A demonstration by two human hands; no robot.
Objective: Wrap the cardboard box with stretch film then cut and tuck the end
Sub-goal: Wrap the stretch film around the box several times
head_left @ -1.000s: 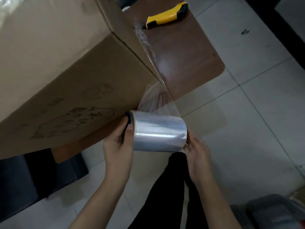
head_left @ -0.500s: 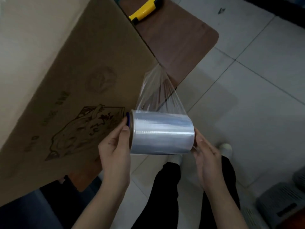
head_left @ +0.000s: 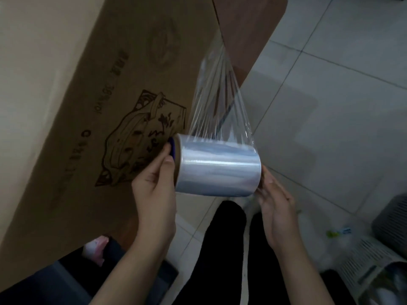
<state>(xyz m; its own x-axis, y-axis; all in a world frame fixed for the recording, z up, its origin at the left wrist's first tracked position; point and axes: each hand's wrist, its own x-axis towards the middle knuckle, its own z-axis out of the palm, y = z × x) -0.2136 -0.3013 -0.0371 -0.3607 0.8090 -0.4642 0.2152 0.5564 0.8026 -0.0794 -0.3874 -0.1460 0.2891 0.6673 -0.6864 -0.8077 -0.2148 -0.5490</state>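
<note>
A large brown cardboard box (head_left: pixel 92 89) with a printed drawing fills the left of the view, resting on a dark wooden table (head_left: pixel 248 29). The roll of clear stretch film (head_left: pixel 218 168) hangs in front of the box's lower right side, held sideways between both hands. My left hand (head_left: pixel 154 190) grips its left end, thumb against the blue core. My right hand (head_left: pixel 275 208) presses its right end with flat fingers. A taut, bunched strip of film (head_left: pixel 220 91) runs from the roll up to the box's right corner.
Pale tiled floor (head_left: pixel 341 95) lies to the right. My black-trousered legs (head_left: pixel 224 249) are below the roll. White slatted baskets (head_left: pixel 370 260) and a grey bin (head_left: pixel 392 219) sit at the lower right. A dark seat with a pink item (head_left: pixel 97 249) is under the box.
The view has swung left and down, so the yellow cutter on the table has left the frame. The roll has come a little further from the box corner, and the film strip is longer.
</note>
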